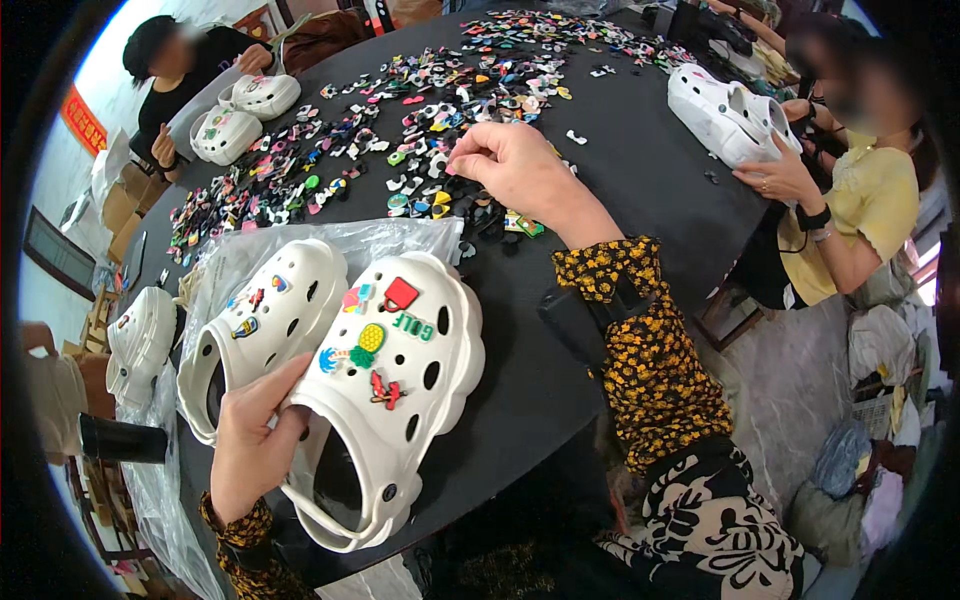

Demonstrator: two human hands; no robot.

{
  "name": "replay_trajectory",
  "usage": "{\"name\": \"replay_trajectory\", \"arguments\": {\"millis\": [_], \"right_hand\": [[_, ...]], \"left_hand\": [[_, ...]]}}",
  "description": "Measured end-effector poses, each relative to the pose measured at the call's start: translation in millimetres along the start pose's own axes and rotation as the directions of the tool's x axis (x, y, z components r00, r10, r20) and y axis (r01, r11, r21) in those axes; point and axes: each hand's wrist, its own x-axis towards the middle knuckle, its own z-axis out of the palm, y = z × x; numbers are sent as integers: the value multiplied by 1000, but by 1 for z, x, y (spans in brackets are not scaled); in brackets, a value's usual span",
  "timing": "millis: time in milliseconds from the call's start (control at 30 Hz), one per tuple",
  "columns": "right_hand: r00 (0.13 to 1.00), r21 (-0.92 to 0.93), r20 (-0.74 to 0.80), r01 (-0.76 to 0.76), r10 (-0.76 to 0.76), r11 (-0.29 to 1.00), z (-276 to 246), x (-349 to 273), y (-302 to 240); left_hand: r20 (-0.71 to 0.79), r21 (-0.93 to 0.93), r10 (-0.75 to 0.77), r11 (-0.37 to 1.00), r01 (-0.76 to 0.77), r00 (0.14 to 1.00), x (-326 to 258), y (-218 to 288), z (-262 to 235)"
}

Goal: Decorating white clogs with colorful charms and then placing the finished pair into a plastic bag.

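Note:
My left hand (258, 425) grips a white clog (455, 330) by the rim of its foot opening, thumb and fingers on either side. Several charms sit in its holes, among them a pineapple charm (371, 338), a red bag charm (401, 294) and a red charm (384, 391). A second white clog (300, 330) with a few charms lies just left of it. My right hand (505, 165) is over the pile of shoe charms (430, 150), fingers pinched together. Something small and pinkish shows at the fingertips, too small to name.
Clear plastic bags (400, 235) lie under the clogs on the black table (640, 170). Another white clog (143, 335) stands at the left edge. Across the table, one person is beside white clogs (225, 137); at right, another person's hands hold white clogs (715, 115).

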Motion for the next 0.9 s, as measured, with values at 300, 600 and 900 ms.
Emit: {"name": "replay_trajectory", "arguments": {"millis": [300, 600, 900], "right_hand": [[998, -174, -28, 51, -57, 983, 5, -4, 9], [990, -220, 138, 67, -37, 973, -6, -8, 0], [996, -500, 52, -40, 76, 865, -12, -9, 17]], "left_hand": [[-166, -272, -176, 954, 126, 970, -11, -32, -24], [-306, -684, -156, 722, -103, 939, -8, -70, -35], [-190, -422, -44, 905, -42, 981, -8, -50, -25]]}}
